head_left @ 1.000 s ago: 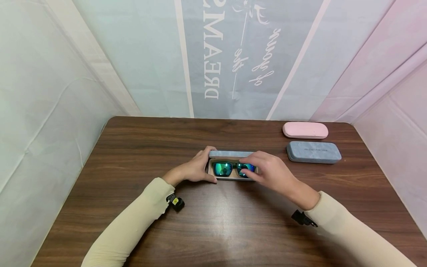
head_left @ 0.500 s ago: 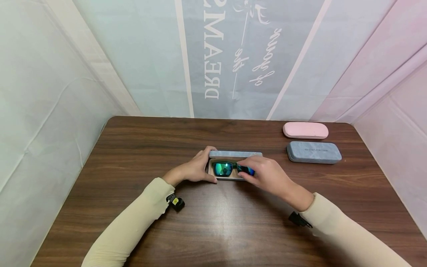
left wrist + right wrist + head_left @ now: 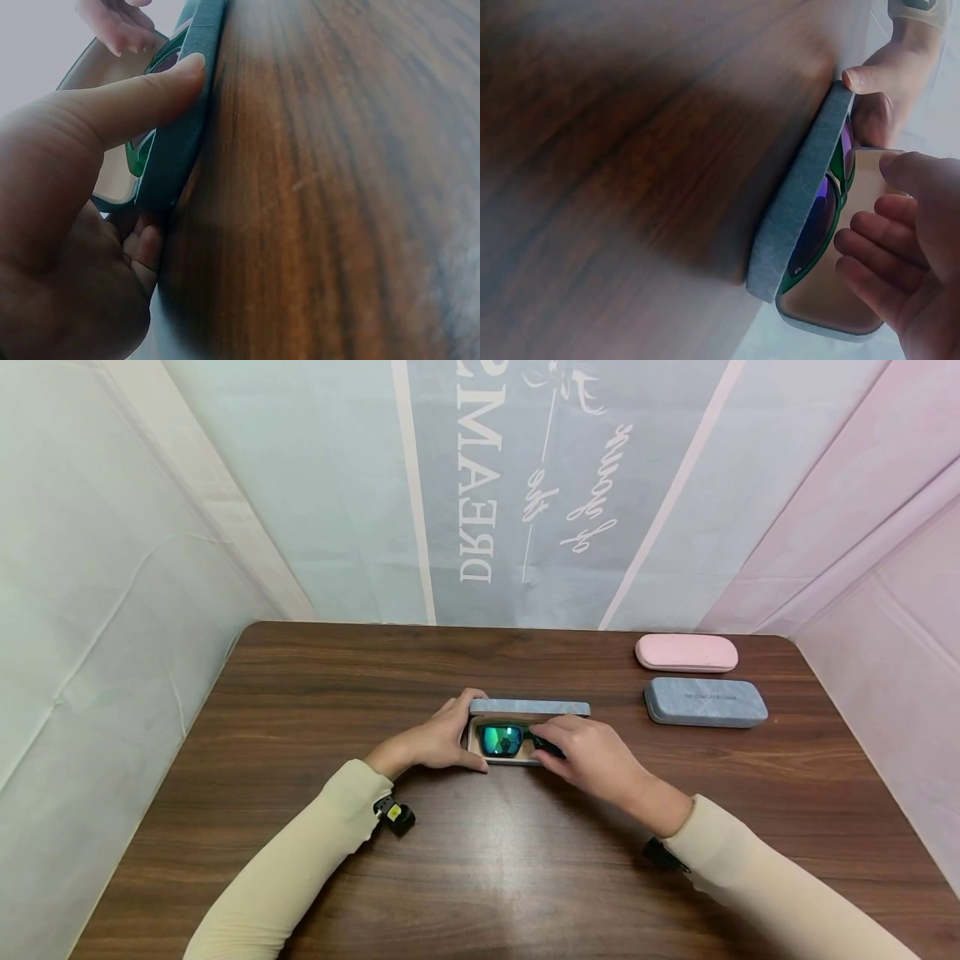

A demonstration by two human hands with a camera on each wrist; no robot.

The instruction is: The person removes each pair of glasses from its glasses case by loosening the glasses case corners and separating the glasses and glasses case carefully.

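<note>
Sunglasses (image 3: 502,741) with dark green frames and mirrored blue-green lenses lie in an open blue glasses case (image 3: 529,706) with a beige lining. My left hand (image 3: 444,735) grips the case's left end; in the left wrist view the thumb (image 3: 161,94) presses on the front wall and the fingers go round the end. My right hand (image 3: 592,752) is over the right half of the case and hides most of the right lens. In the right wrist view its fingers (image 3: 870,259) are loosely bent near the lining, with nothing seen between them.
A closed blue glasses case (image 3: 705,702) with faint lettering lies at the right on the brown wooden table (image 3: 480,877). Behind it is a pink glasses case (image 3: 686,653), close to the table's back edge. A printed curtain (image 3: 360,510) hangs behind the table.
My right hand has shifted left over the sunglasses, covering more of the right lens. The left hand, the case and the sunglasses stay where they were.
</note>
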